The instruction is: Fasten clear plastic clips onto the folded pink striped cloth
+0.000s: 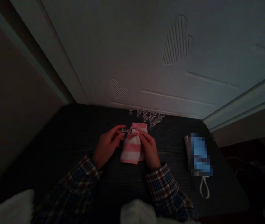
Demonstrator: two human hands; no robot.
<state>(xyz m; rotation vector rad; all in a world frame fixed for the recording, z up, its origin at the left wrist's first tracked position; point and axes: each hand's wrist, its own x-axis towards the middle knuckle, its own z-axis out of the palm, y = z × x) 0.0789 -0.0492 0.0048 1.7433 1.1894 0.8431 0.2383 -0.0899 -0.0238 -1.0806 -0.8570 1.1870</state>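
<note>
Two hands in use: with left hand [108, 143], pinching one end of small clear glass [126, 131] between thumb and fingers; with right hand [150, 149], pinching a fold of striped cloth [131, 147] close by.
Small glass: held sideways between both hands, above counter [76, 130], far end against the cloth; too small and dim to tell of any contents.
Look of glass: transparent, slim in the middle, faintly shiny.
Striped cloth: one; banded pink and white, bunched at the glass, spread wider toward the near side.
Glasses at back [152, 118]: clear, stemmed, grouped near white panel [123, 46]; several, too overlapped to count exactly; contents impossible to make out.
Heart reliefs [178, 40]: two, ribbed, on the panel.
Blurred blue item [200, 155]: one, well to the right, beside white strap [201, 187], looped.
Plaid sleeves [167, 183]: two.
</note>
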